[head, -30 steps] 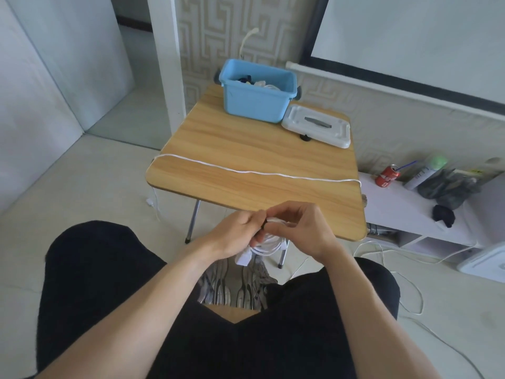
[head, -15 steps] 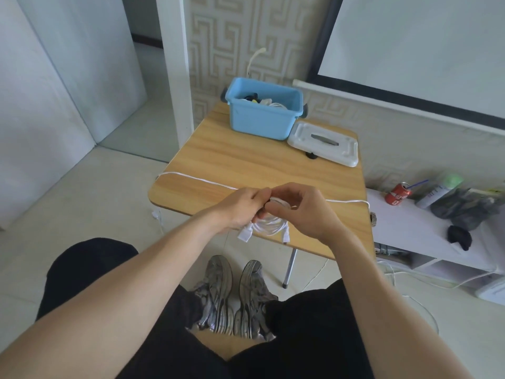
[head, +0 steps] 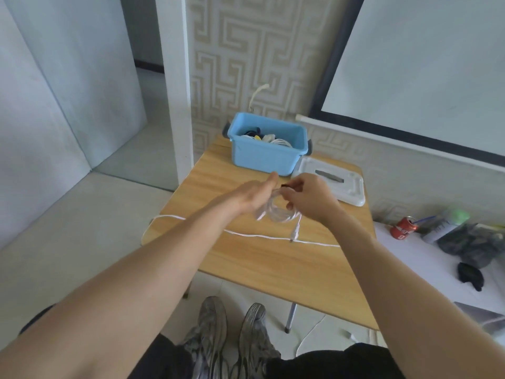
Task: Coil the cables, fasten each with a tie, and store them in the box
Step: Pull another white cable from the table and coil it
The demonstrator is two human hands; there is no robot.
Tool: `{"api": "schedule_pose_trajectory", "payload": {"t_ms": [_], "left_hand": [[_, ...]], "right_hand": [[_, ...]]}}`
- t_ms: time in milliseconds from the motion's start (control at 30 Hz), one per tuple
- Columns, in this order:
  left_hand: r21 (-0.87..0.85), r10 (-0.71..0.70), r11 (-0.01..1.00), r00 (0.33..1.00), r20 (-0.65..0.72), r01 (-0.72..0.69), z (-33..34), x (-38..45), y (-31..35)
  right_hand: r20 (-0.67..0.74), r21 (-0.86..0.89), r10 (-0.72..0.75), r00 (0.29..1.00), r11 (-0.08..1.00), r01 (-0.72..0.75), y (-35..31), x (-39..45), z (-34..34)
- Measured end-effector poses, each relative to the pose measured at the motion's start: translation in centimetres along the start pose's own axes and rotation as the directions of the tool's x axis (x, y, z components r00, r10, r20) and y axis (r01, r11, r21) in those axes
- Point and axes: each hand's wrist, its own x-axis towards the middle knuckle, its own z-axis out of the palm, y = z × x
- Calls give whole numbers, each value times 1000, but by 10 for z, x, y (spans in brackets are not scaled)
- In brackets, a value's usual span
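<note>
Altogether two cables (head: 276, 214), one box (head: 269, 154).

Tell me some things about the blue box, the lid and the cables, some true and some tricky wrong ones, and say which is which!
1. The blue box is open and already has cables in it. True.
2. The white lid is snapped onto the box. False: it lies flat on the table, to the right of the box.
3. The right hand holds a coiled white cable. True.
4. The table has no other cable on it. False: a long white cable stretches across it.
5. The red can stands on the wooden table. False: it sits on the low white shelf beside the table.
</note>
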Motion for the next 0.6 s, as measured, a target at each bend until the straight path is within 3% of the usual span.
{"api": "schedule_pose_trajectory", "payload": {"t_ms": [67, 200, 300, 400, 533, 600], "left_hand": [[-1, -53, 999, 998, 31, 53, -15, 5, -4], [32, -127, 991, 992, -10, 128, -37, 21, -26], [143, -113, 985, 989, 91, 99, -48, 29, -47], [216, -167, 969, 966, 196, 124, -57, 35, -67], [194, -154, 974, 965, 212, 113, -72, 52, -84], [178, -149, 977, 972, 183, 116, -82, 61, -87]], "right_hand": [[-53, 129, 77, 996, 989, -70, -1, 20, -1], [-186, 206, 190, 964, 967, -151, -12, 59, 0], [-236, 330, 312, 920, 917, -227, -18, 98, -2], [-166, 616, 369, 915, 763, -196, -24, 138, -2], [-128, 811, 456, 881, 559, -172, -42, 185, 2], [-77, 927, 525, 848, 351, -134, -57, 205, 5]]}}
